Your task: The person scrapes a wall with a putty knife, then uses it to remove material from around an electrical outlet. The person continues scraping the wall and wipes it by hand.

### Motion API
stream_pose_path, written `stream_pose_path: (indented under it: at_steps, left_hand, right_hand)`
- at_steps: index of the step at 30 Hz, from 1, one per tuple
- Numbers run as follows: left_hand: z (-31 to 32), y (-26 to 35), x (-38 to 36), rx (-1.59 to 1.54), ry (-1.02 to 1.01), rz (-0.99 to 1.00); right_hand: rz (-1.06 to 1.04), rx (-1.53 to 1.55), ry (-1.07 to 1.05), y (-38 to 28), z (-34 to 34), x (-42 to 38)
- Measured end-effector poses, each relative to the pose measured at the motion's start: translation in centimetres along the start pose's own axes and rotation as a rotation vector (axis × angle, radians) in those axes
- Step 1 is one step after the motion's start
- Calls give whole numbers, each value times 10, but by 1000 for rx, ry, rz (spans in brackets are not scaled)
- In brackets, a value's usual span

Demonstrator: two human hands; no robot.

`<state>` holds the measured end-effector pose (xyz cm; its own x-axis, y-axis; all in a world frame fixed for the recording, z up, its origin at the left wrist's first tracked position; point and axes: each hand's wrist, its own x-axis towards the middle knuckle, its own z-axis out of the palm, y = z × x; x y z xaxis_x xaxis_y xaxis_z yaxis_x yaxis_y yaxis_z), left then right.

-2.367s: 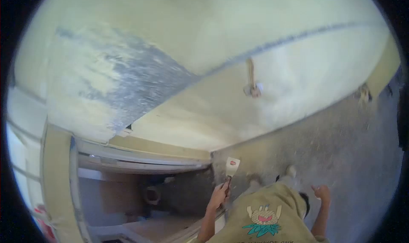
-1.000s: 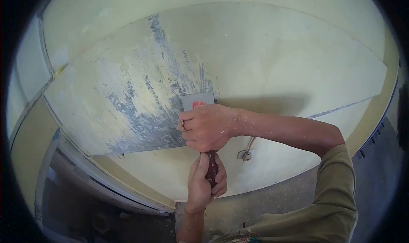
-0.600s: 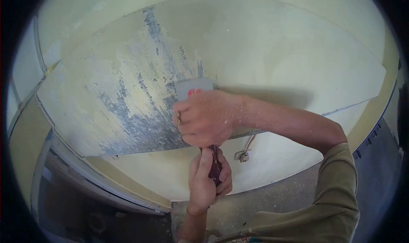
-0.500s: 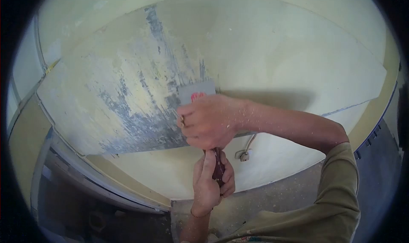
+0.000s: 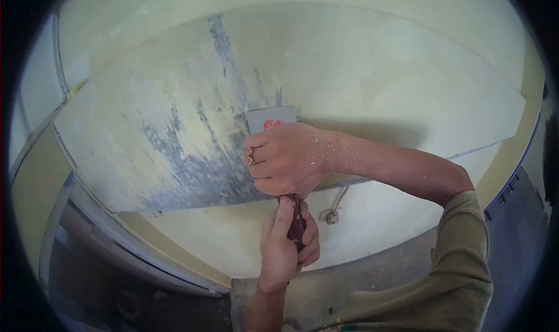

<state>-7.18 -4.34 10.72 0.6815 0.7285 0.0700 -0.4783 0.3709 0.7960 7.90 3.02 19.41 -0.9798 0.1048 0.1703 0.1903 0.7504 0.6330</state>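
A scraper with a broad grey metal blade (image 5: 271, 116) and red lettering is held against the wall panel. My right hand (image 5: 288, 160), wearing a ring, is closed around the scraper's upper part just below the blade; flecks of paint dot this wrist and forearm. Below it, my left hand (image 5: 285, 247) wraps round the dark reddish-brown handle (image 5: 297, 224), thumb lying along it. The painted panel (image 5: 378, 70) is cream-coloured on the right; to the left of the blade its paint is scraped into grey streaks (image 5: 209, 172). The blade's lower part is hidden behind my right hand.
A cable ends in a small fitting (image 5: 331, 216) on the pale wall below the panel. A door frame (image 5: 140, 250) runs along the lower left beside a dark opening. The grey floor (image 5: 372, 271) is speckled with debris.
The view has shifted slightly. Both hands stay on the scraper, and the blade remains at nearly the same spot on the panel.
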Motion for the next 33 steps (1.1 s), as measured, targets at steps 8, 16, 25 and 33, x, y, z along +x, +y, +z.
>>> stream_pose_path:
  at_steps: [8,16,25,33]
  left_hand:
    - [15,6,0,22,9,52]
    - [13,8,5,16,5,69]
    - [11,3,3,-24,36,30]
    - [4,11,-5,-6,18,-19]
  right_hand:
    - [-78,-28,23,10,-8,1]
    - [-45,-41,30,11,-9,3]
    - [-46,-19,38,8,-11,4]
    - [-40,-48,13,13,-13,7]
